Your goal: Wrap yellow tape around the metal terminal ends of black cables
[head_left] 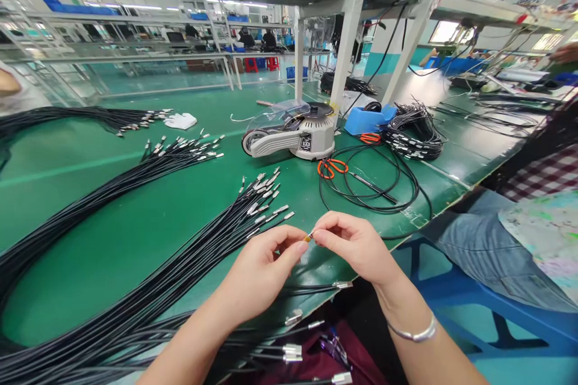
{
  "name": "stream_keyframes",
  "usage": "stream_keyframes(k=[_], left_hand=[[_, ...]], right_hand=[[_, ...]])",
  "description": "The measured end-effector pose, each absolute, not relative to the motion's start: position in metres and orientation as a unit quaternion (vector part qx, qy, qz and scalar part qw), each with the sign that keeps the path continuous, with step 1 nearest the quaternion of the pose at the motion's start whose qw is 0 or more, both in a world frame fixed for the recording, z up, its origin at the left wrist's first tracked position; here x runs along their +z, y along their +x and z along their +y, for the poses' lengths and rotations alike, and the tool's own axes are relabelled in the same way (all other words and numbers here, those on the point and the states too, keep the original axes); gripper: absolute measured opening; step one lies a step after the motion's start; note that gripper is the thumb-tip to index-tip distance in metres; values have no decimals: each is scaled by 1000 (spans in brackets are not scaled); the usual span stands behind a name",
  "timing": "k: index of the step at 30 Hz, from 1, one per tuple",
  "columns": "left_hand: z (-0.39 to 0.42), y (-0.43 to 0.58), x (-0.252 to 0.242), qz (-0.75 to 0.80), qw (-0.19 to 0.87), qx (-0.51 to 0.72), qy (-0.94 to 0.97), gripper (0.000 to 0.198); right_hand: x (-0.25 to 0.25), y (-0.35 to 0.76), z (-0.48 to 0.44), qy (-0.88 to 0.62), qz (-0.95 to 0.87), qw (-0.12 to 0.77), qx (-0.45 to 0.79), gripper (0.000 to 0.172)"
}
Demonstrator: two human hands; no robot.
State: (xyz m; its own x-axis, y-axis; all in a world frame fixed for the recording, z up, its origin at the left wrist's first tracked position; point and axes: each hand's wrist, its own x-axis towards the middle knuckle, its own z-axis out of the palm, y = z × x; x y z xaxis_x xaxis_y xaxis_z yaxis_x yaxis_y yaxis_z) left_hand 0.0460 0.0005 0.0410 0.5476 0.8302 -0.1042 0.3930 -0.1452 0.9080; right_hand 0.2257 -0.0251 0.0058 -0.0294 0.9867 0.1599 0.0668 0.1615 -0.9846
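Observation:
My left hand (271, 258) and my right hand (350, 240) meet above the near edge of the green bench, fingertips almost touching. Between them is a small amber-and-silver piece (307, 238), pinched from both sides; the fingers hide most of it, so its kind is unclear. Just left of my hands lies a bundle of black cables (194, 246) with silver metal connectors (266, 192) at the ends. More cable ends with connectors (292, 353) hang over my lap below my wrists. A loose coil of black cable (406, 207) passes behind my right hand.
A round tape dispenser (316, 132) stands ahead. Orange-handled scissors (333, 168), a black pen-like tool (372, 186), a blue box (363, 120) and a coiled cable bundle (415, 132) lie right of it. Shelf posts (354, 30) rise behind. A person in jeans (483, 246) sits at right.

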Motion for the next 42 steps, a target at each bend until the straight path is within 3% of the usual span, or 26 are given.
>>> stream_keyframes(k=[4, 10, 12, 14, 18, 21, 30, 42], left_hand=[[-2, 47, 35, 391, 368, 254, 805, 19], [-3, 50, 10, 298, 53, 310, 901, 22], [-4, 51, 7, 286, 16, 303, 909, 24], [-3, 51, 10, 298, 64, 287, 908, 24], [3, 40, 34, 393, 276, 161, 862, 33], [6, 32, 49, 425, 348, 70, 833, 25], [-4, 49, 36, 438, 350, 125, 819, 23], [-8, 61, 38, 446, 376, 118, 804, 27]], right_hand=[[4, 225, -28, -468, -569, 513, 440, 11], [0, 225, -34, -476, -485, 504, 534, 21], [-1, 226, -35, -478, -463, 503, 551, 24], [-1, 228, -37, -485, -445, 499, 563, 25], [-4, 232, -40, -495, -430, 496, 569, 26], [-7, 233, -42, -500, -433, 493, 566, 25], [-19, 234, -45, -543, -476, 508, 469, 25], [-16, 244, -52, -520, -535, 496, 444, 16]])
